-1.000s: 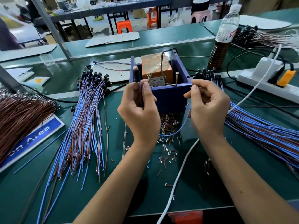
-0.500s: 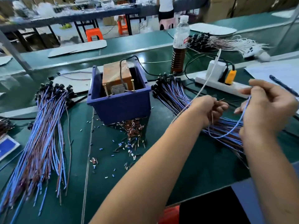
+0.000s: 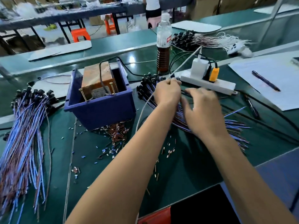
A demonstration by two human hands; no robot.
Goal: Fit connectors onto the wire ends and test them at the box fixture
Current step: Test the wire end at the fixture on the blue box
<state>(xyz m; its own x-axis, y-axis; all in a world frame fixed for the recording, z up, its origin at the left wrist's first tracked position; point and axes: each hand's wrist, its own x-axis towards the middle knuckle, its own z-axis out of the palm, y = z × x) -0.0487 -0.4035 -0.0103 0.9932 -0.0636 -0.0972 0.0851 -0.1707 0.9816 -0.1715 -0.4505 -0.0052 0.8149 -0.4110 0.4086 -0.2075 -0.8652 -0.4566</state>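
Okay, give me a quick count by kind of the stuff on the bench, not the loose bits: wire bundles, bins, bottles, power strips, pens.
Wire bundles: 3 (left, under the hands, far one)
Blue bin: 1
Bottle: 1
Power strip: 1
Pens: 2 (on the paper, beside it)
Total: 8

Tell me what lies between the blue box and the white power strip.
In the head view, between the blue box and power strip: the right wire bundle's black connector ends and the left hand.
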